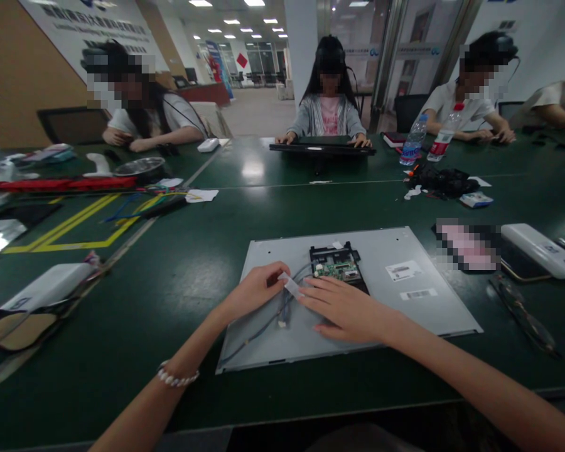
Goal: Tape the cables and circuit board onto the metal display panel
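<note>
A flat silver-grey display panel [405, 311] lies on the green table with its back up. Near its middle sits a green circuit board [338, 270] in a black bracket, partly covered by my right hand [351, 307]. Between thumb and fingers, my left hand [254, 290] pinches one end of a whitish strip of tape [292, 286]. My right hand rests palm down with fingers stretched, its fingertips at the strip's other end. A dark cable [258, 331] runs beneath the strip toward the panel's lower left, and a loose plug [283, 321] hangs beside it.
On the right are a pixelated phone [468, 246], a white power bank [541, 250] and glasses [522, 314]. Two bottles [414, 141] and a black bundle [445, 182] stand farther back. Wires [164, 204] lie left. A co-worker opposite holds a dark screen [322, 149].
</note>
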Motion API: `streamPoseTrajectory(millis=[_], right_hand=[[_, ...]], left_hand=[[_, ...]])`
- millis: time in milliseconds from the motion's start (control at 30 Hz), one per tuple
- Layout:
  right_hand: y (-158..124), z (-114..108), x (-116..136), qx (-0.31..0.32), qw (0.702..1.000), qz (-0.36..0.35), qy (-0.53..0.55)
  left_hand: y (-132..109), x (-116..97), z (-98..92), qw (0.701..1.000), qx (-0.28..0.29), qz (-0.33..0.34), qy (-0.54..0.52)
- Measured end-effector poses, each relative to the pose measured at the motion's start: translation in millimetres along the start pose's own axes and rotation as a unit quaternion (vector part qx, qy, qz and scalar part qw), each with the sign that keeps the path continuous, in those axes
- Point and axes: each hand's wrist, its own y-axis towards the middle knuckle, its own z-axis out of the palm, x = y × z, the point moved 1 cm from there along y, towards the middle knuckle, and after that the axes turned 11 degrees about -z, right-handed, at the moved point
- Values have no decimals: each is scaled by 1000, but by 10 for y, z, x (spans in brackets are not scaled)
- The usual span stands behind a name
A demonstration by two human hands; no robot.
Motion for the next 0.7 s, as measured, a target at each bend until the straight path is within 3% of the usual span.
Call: streamPoseTrajectory(millis=[200,433,700], right_hand=[[23,54,38,9,1000,-10,-9],[34,112,51,16,999,-15,-29],[16,94,109,4,1000,-18,-26]], left_hand=[[-11,-3,22,999,-20,6,41],[-18,13,37,989,-110,69,75],[-8,-98,76,995,-21,68,64]])
